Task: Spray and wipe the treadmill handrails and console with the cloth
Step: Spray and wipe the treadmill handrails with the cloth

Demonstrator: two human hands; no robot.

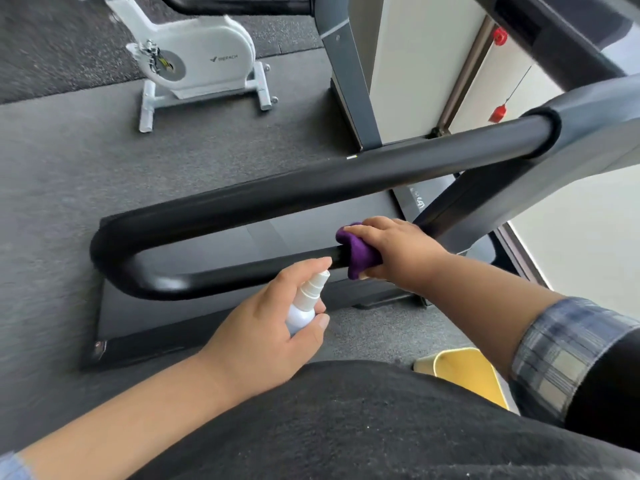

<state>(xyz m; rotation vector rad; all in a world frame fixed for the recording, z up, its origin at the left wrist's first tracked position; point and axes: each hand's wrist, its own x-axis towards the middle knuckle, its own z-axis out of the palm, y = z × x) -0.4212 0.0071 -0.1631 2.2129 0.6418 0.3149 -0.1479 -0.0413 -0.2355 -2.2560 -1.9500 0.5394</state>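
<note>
Closest in, left hand (266,327) curls round a white spray bottle (304,306) aimed at the black handrail (242,271), right hand (391,247) clamping the purple cloth (356,252) around its lower bar (wiping apparently midway; console out of view, seemingly still left).

Soft daylight fills the scene, brightest at the right edge, where a pale panel (581,237) is washed out almost to white. The black handrail (311,188) carries dull highlights along its upper side and a small glint at its lower left bend. Shadows on the grey floor (69,168) are faint and diffuse. The wide-angle lens bows straight lines, most strongly toward the corners. Slight motion blur softens the left and bottom edges, and the person's forearms and dark clothing at the bottom lack crisp detail.
</note>
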